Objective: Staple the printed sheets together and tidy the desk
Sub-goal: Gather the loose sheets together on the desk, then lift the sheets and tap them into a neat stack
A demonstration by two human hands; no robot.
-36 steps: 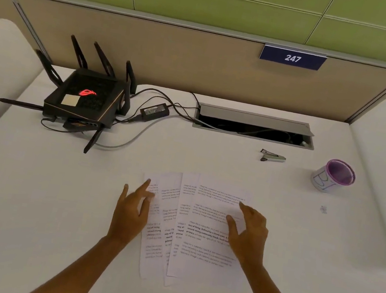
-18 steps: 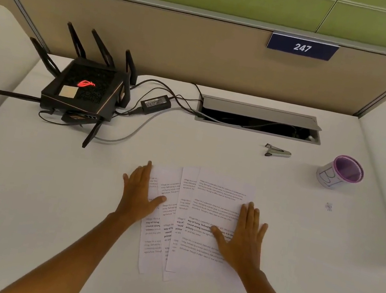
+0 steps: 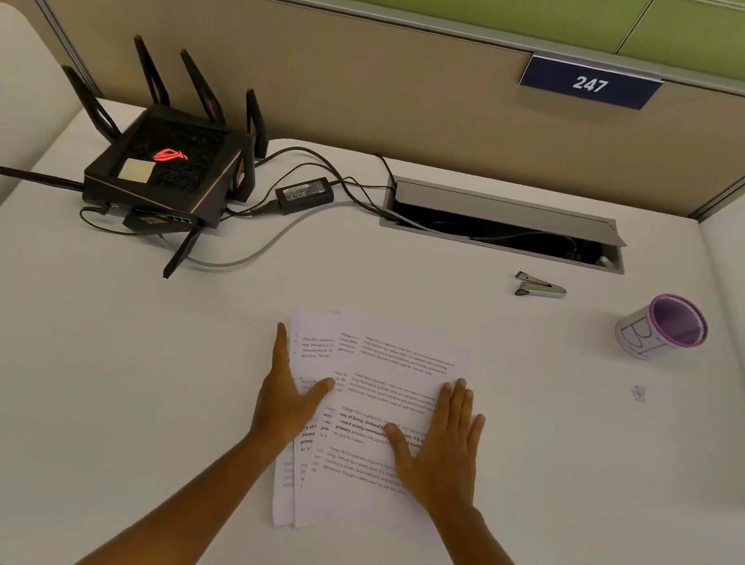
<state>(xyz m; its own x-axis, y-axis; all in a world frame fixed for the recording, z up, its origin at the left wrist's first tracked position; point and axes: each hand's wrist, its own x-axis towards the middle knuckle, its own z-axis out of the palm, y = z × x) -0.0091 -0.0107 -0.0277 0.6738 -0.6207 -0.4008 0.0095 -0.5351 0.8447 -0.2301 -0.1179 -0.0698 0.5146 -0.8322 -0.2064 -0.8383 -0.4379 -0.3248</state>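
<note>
On the near middle of the white desk (image 3: 97,384) lie the printed sheets (image 3: 393,384), 3 of them as far as the edges show, fanned so that each lower one sticks out to the left of the one above. Both hands lie flat on them with fingers straight and held together, gripping nothing. The left hand (image 3: 287,396) rests along the left edge of the fan, its thumb stretched right across the paper. The right hand (image 3: 446,447) presses on the right part of the top sheet, thumb pointing left over the bold lines of text. The 2 hands are apart, with printed paper showing between them.

The stapler (image 3: 540,287), small and metal, lies on its side farther back and to the right, well apart from the sheets and untouched. Right of it stands a purple-rimmed cup (image 3: 663,328) with pen marks on its white side. A small crumpled scrap (image 3: 638,393) sits on the desk nearer than the cup.

At the far left is a black router (image 3: 167,171) with several antennas and a red glowing logo. Beside it lies a power adapter (image 3: 304,194), its cables running into an open cable tray (image 3: 503,227) set in the desk. On the partition behind hangs a blue sign (image 3: 590,83) reading 247.
</note>
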